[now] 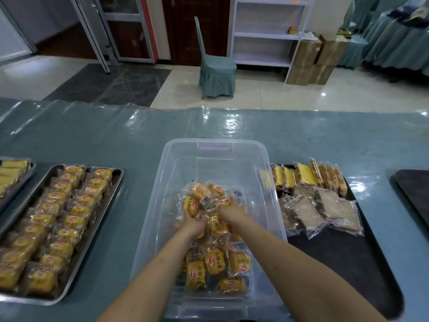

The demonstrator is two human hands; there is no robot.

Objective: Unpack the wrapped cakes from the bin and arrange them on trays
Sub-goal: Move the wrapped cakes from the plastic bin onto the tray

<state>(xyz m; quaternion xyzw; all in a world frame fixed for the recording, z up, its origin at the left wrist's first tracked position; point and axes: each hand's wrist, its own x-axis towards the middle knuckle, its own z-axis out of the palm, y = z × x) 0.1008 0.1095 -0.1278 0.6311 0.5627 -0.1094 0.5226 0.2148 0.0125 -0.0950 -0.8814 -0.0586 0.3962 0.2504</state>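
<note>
On the tabletop (97, 135), working left to right: a tray at the far left edge (32, 169) is cut off by the frame, its yellow contents only partly in view; beside it the steel tray (117, 182) already carries rows of wrapped cakes (69, 221), with bare metal showing only in a few small gaps near its right rim; the clear bin (213, 149) sits in the centre, and the remaining cakes in the bin (217, 263) lie heaped in its near half, the far half bare. My left hand (193, 223) is curled round a clutch of packets, one with a red label facing up; my right hand (232, 209) is curled over the packets just beside it, so both grips are closed on cakes. To do this step well, I judge that I should lift only as many packets as each grip can hold without crushing the soft cake; raise them clear of the bin wall before carrying them across; set them label up, in line with the existing rows. To the right, a dark tray (348, 256) holds sliced cakes and brown packets (320, 212); another dark tray (415, 189) is cut off at the right edge. My fingertips are buried among wrappers, so the exact count held cannot be made out; glare blurs the labels.
</note>
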